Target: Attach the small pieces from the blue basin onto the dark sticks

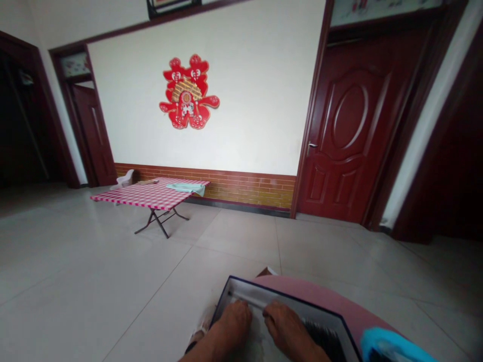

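Both of my hands are inside a shallow rectangular box (290, 296) with grey inner walls and a dark blue rim. My left hand (237, 318) is closed over the left part of the box, its fingers curled downward. To its right, my right hand (285, 324) is also closed, with thumb and fingers drawn together. Whatever either hand pinches is hidden or too small to make out. A pale sheet-like surface (259, 334) shows between the hands. Dark, fine-toothed pieces (324, 338) lie in a row along the box's right side.
The box rests partly over a pink rounded surface (339, 301). A bright blue rounded object (392, 344) sits at lower right, blurred. Farther off stands a folding table (139, 198) with a red-checked cover and a pale green cloth (186, 187). A closed red door (349, 125) is at right.
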The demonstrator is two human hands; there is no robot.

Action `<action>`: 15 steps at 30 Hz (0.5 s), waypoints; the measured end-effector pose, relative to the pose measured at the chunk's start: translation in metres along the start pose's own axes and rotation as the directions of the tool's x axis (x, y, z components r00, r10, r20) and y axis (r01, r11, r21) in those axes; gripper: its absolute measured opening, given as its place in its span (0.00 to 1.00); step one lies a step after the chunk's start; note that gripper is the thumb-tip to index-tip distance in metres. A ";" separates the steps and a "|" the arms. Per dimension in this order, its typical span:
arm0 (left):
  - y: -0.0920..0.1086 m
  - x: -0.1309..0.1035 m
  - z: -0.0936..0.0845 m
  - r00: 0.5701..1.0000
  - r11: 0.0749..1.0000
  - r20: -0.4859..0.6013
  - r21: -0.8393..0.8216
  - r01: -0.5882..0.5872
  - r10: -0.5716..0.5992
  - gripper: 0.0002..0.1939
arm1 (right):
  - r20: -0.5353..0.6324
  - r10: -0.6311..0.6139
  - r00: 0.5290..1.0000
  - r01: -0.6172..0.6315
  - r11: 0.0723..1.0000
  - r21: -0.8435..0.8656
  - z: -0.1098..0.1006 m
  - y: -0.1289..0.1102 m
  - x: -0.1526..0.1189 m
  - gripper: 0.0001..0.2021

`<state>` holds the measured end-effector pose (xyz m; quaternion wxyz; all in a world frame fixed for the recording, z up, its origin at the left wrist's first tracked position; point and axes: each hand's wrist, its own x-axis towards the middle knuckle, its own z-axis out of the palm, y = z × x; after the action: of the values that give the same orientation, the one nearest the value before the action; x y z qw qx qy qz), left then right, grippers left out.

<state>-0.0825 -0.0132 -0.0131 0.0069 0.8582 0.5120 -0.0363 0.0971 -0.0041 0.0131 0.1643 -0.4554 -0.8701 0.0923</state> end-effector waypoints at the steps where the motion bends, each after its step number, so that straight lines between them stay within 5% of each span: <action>1: 0.000 -0.001 -0.001 1.000 1.000 -0.011 0.002 0.002 -0.002 0.15 | 0.019 0.010 1.000 -0.011 1.000 0.014 0.002 0.003 -0.005 0.10; 9: -0.006 -0.004 -0.006 0.999 1.000 -0.028 0.005 -0.026 0.026 0.12 | 0.072 0.021 0.997 -0.028 0.995 0.091 0.027 0.007 -0.020 0.09; 15: -0.007 -0.004 -0.020 0.999 0.999 -0.002 0.011 -0.051 0.051 0.11 | 0.050 0.047 0.998 -0.052 0.991 0.120 0.013 0.004 -0.015 0.09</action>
<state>-0.0896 -0.0121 0.0077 0.0023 0.8710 0.4899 -0.0379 0.1029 -0.0142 -0.0027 0.1687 -0.4637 -0.8550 0.1597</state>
